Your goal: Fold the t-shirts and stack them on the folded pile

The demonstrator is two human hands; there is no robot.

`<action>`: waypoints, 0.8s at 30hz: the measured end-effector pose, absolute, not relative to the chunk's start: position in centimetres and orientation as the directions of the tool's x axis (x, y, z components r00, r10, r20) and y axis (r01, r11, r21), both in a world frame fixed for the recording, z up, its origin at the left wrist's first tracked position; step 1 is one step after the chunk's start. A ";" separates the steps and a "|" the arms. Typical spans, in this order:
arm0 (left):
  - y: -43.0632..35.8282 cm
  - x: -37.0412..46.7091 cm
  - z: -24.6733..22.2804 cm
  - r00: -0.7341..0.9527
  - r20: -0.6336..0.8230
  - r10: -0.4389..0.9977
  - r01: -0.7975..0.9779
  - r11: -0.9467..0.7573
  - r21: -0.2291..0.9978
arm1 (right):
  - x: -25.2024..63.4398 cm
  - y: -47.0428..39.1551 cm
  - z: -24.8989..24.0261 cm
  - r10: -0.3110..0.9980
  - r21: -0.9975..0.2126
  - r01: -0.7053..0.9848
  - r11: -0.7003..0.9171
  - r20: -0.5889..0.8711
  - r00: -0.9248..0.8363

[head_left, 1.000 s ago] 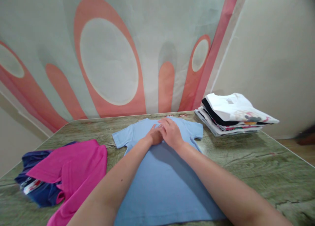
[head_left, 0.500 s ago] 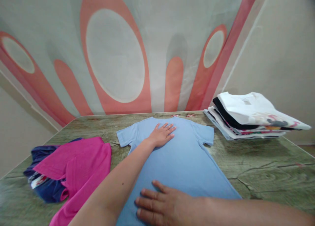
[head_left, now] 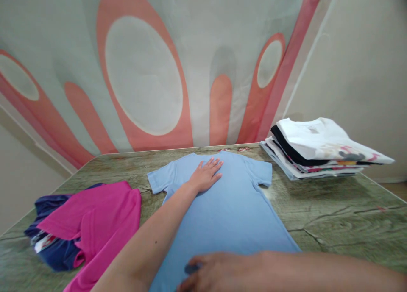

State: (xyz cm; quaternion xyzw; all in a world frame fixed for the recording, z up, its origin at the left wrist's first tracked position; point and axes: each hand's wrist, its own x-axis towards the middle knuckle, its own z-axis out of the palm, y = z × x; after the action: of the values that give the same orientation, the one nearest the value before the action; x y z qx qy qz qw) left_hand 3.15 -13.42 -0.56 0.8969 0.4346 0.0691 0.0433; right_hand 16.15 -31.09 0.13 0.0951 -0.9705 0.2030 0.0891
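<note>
A light blue short-sleeved T-shirt (head_left: 229, 211) lies spread out on the wood-patterned table, its collar toward the far edge. My left hand (head_left: 206, 175) rests flat on the shirt's upper part, fingers stretched out, holding nothing. Over the lower part of the shirt, at the bottom of the view, is my right hand (head_left: 219, 273). It is slightly blurred, its fingers point left and downward and are partly cut off by the frame edge, so their grip is unclear.
Pink (head_left: 104, 215) and dark blue (head_left: 59, 251) clothes lie heaped on the table (head_left: 337, 215) at the left. At the back right stands a stack of folded shirts (head_left: 318, 143), a white one on top. A patterned wall covering rises behind.
My right hand has moved lower, with its fingers now turned downward instead of lying spread on the shirt. My left hand stays on the upper shirt. The view has shifted slightly.
</note>
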 end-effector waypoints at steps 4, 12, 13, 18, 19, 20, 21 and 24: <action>-13.3 2.2 -0.3 0.517 0.177 0.838 0.831 -0.540 0.133 | 19.8 -24.4 1.4 0.584 -0.381 0.461 0.801 0.328 -0.743; -13.0 0.0 -1.1 0.517 0.008 0.856 0.854 -0.516 0.074 | 23.4 -18.8 -1.8 0.797 -0.261 0.756 0.600 0.110 -0.594; -12.9 -0.1 -1.0 0.517 0.000 0.856 0.854 -0.515 0.069 | 23.5 -19.0 -1.7 0.788 -0.265 0.747 0.610 0.109 -0.606; -14.2 -1.4 -0.2 0.417 0.045 0.908 0.907 -0.419 0.049 | 24.5 -18.3 -0.9 0.823 -0.260 0.781 0.567 0.167 -0.542; -14.8 -1.8 -0.3 0.371 0.055 0.927 0.926 -0.374 0.054 | 24.9 -17.8 -1.1 0.844 -0.247 0.808 0.535 0.174 -0.506; -15.4 -2.3 -0.4 0.330 0.056 0.942 0.941 -0.333 0.059 | 25.2 -17.4 -1.4 0.862 -0.231 0.831 0.506 0.170 -0.478; -16.0 -2.8 -0.6 0.302 0.054 0.952 0.951 -0.304 0.057 | 25.6 -16.9 -1.7 0.873 -0.217 0.846 0.487 0.156 -0.462; -17.4 -4.0 -1.3 0.301 0.061 0.952 0.953 -0.303 0.016 | 26.4 -16.1 -2.5 0.880 -0.180 0.861 0.475 0.110 -0.462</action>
State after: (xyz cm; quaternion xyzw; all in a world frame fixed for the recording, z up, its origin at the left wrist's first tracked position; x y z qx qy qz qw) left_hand -4.03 -17.40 -1.28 0.8065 0.5903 0.0296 -0.0117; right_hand 26.36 -16.14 -2.47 -0.5099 -0.8537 0.0492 0.0936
